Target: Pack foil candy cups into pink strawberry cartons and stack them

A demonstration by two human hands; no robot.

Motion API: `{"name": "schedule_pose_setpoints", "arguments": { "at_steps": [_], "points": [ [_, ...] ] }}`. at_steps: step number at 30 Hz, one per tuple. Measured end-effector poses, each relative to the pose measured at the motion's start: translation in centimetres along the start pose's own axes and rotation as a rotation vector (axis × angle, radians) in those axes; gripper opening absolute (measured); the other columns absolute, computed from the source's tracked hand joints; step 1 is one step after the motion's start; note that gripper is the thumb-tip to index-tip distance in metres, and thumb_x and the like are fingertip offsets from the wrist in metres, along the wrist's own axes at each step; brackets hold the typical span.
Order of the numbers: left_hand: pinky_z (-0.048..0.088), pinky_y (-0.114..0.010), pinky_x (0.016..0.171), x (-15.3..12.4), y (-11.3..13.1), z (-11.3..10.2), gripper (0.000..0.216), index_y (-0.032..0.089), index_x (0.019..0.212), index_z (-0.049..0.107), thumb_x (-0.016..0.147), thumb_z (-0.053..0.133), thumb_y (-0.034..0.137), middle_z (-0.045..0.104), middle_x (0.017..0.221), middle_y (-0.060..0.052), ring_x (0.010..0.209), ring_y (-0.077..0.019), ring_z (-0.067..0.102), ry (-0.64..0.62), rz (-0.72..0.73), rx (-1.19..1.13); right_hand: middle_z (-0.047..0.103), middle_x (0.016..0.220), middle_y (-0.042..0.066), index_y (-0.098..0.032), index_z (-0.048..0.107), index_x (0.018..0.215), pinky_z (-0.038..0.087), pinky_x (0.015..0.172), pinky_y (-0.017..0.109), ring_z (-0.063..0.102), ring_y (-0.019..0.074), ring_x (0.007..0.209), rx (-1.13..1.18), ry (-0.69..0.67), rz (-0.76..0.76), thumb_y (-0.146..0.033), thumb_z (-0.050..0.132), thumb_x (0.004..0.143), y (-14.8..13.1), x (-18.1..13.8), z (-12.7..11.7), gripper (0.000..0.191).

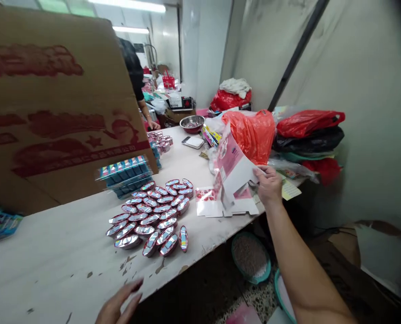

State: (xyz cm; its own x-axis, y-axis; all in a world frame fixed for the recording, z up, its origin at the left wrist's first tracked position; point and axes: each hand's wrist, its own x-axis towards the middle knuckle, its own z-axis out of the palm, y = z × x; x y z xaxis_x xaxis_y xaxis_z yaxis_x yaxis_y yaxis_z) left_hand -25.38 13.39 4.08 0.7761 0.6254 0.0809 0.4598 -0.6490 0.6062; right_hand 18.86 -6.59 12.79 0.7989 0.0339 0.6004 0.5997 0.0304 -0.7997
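Fingers of the right hand are pinched on the lower right corner of a flat, unfolded pink-and-white carton blank, thumb on top and the rest curled behind, so the sheet is lifted and tilted up over the far right part of the white table. The blank's long axis runs up and away to the left from the grip, its free upper edge leaning toward the orange plastic bag. Directly beneath it lies a small stack of more flat carton blanks, just left of the wrist and near the table's front edge.

The left hand is low at the front edge of the table, fingers loosely apart and holding nothing, blurred. It is the nearer hand to the cluster of small oval foil-topped tins, which lie ahead of it and to the right, between it and the carton stack; the right hand is well apart from them.

A large brown cardboard box stands at the left, with wrapped packs of blue boxes just beside its corner. Farther along the table are a metal bowl and another person's arm
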Motion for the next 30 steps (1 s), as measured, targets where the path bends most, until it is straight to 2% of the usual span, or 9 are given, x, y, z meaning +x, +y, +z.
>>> {"name": "schedule_pose_setpoints", "arguments": {
  "at_steps": [4,7,9,11,16,18,22,27,30],
  "points": [
    [0.039,-0.041,0.1,2.5,9.1,-8.5,0.05,0.023,0.117,0.054,0.07,0.065,0.039,0.056,0.124,-0.007,0.116,-0.0249,0.05,0.411,0.57,0.185,0.067,0.07,0.0,-0.019,0.064,0.084,0.048,0.057,0.023,0.059,0.0113,0.056,-0.109,-0.237,-0.482,-0.024,0.061,0.076,-14.4,-5.3,1.4,0.01],
    [0.024,-0.049,0.107,2.9,13.5,-15.7,0.049,0.024,0.111,0.057,0.067,0.068,0.042,0.054,0.125,-0.008,0.126,-0.0281,0.038,0.652,0.739,0.33,0.069,0.085,0.001,-0.022,0.061,0.096,0.051,0.066,0.023,0.065,0.0128,0.072,-0.014,-0.403,-0.818,-0.014,0.059,0.077,-22.3,-10.6,2.9,0.021],
    [0.024,-0.048,0.105,2.3,14.1,-19.6,0.034,0.025,0.104,0.06,0.073,0.063,0.038,0.061,0.113,-0.006,0.117,-0.0249,0.048,0.624,0.78,0.34,0.069,0.09,0.001,-0.023,0.058,0.103,0.052,0.071,0.024,0.065,0.0134,0.081,0.085,-0.505,-0.912,-0.01,0.058,0.077,-25.6,-13.5,4.6,0.029],
    [0.035,-0.042,0.099,1.0,12.8,-22.6,0.019,0.024,0.094,0.063,0.078,0.058,0.032,0.067,0.093,-0.004,0.095,-0.0194,0.06,0.531,0.777,0.322,0.069,0.093,0.002,-0.024,0.055,0.108,0.053,0.074,0.026,0.065,0.0144,0.085,0.156,-0.495,-0.92,-0.008,0.057,0.077,-27.8,-15.9,6.7,0.034],
    [0.046,-0.024,0.069,-3.1,4.9,-28.2,0.014,0.019,0.082,0.062,0.079,0.052,0.028,0.064,0.073,-0.003,0.065,-0.014,0.058,0.519,0.507,0.157,0.062,0.106,0.007,-0.024,0.05,0.119,0.049,0.085,0.039,0.059,0.0213,0.099,0.141,-0.113,-0.673,-0.016,0.061,0.077,-30.2,-22.2,13.4,0.044],
    [0.045,-0.022,0.064,-4.9,1.2,-30.1,0.015,0.018,0.084,0.061,0.08,0.051,0.028,0.062,0.073,-0.002,0.064,-0.0129,0.056,0.488,0.382,-0.011,0.061,0.105,0.008,-0.023,0.053,0.115,0.048,0.087,0.041,0.058,0.0215,0.099,0.107,-0.159,-0.583,-0.021,0.059,0.079,-30.8,-24.8,16.3,0.036],
    [0.046,-0.022,0.063,-8.0,-5.1,-33.0,0.016,0.016,0.084,0.059,0.077,0.056,0.03,0.061,0.077,-0.002,0.067,-0.0127,0.056,0.444,0.22,-0.374,0.06,0.107,0.009,-0.021,0.054,0.113,0.047,0.088,0.042,0.056,0.023,0.101,0.004,-0.449,-0.596,-0.032,0.059,0.079,-32.7,-29.0,22.0,0.036],
    [0.046,-0.021,0.063,-10.0,-10.4,-34.3,0.022,0.017,0.086,0.055,0.073,0.062,0.033,0.061,0.076,0.0,0.066,-0.0103,0.056,0.603,0.043,-0.682,0.051,0.124,0.01,-0.022,0.049,0.123,0.035,0.1,0.049,0.045,0.0264,0.117,-0.018,-0.289,-0.641,-0.031,0.061,0.078,-35.3,-31.8,26.7,0.047],
    [0.048,-0.022,0.065,-10.8,-12.4,-34.2,0.023,0.017,0.085,0.054,0.071,0.065,0.033,0.062,0.077,0.001,0.068,-0.0107,0.057,0.695,0.006,-0.803,0.048,0.127,0.012,-0.022,0.044,0.128,0.04,0.098,0.043,0.049,0.0235,0.113,0.105,-0.38,-0.548,-0.028,0.058,0.08,-35.6,-32.9,28.9,0.05]
  ]
}}
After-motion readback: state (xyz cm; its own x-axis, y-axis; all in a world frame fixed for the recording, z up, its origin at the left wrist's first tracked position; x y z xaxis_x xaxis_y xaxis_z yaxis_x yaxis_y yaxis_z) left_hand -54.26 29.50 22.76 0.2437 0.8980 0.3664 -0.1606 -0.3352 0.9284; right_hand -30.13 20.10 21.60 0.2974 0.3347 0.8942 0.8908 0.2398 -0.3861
